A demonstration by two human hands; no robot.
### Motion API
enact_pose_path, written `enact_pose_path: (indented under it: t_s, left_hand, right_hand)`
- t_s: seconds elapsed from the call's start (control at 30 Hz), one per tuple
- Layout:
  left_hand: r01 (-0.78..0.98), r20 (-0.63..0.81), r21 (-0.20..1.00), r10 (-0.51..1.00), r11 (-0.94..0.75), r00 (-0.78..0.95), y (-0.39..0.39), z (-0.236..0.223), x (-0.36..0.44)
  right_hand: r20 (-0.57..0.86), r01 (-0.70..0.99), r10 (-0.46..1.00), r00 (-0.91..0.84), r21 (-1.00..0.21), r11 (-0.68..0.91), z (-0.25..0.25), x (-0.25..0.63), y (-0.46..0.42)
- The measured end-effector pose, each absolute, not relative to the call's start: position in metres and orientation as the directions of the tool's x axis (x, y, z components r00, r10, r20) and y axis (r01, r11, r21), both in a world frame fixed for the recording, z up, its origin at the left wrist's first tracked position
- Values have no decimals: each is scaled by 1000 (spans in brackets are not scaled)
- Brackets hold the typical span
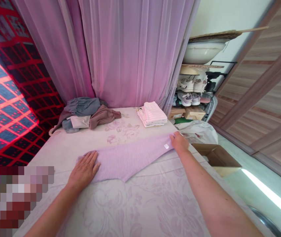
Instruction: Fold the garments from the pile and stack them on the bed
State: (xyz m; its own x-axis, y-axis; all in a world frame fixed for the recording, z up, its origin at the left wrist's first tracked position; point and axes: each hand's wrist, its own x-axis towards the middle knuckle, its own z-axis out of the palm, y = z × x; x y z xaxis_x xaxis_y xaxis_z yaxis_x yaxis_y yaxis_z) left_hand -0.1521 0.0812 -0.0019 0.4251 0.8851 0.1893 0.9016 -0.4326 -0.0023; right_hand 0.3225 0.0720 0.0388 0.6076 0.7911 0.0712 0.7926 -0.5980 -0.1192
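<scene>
A lilac ribbed knit garment (127, 158) lies spread across a bed with a pale floral sheet (142, 204). My left hand (84, 169) rests flat on the garment's left end, fingers stretched out. My right hand (179, 141) is at the garment's right end by a small white label (166, 146), its fingers curled onto the fabric edge; whether they pinch it I cannot make out.
A heap of grey and brown clothes (83, 113) lies at the bed's far left, a folded white-pink stack (152, 114) at the far right. Pink curtains (120, 49) hang behind. An open cardboard box (216, 158), a plastic bag (198, 131) and a shoe rack (192, 89) stand to the right.
</scene>
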Motion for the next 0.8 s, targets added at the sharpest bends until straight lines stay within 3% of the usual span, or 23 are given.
enact_pose_path:
  t_s: [0.27,0.43,0.57,0.73,0.8]
  left_hand:
    - [906,188,13,891,-424,414,79,-1,-150]
    - [883,130,161,896,-441,424,87,19,-154]
    - [941,138,179,954,-287,265,110,39,-171]
    - [986,-222,128,966,-109,135,144,49,-191]
    - [985,-284,137,949,-102,138,152,51,-193]
  right_hand:
    - [34,801,803,595,-115,-588,25,329,67]
    - [-80,802,807,585,-92,-590,29,346,78]
    - [-167,773,818,550,-268,-575,32,363,91]
    - [-243,704,824,511,-431,-564,35,367,99]
    - [-280,656,828,485,-510,-556,38,364,98]
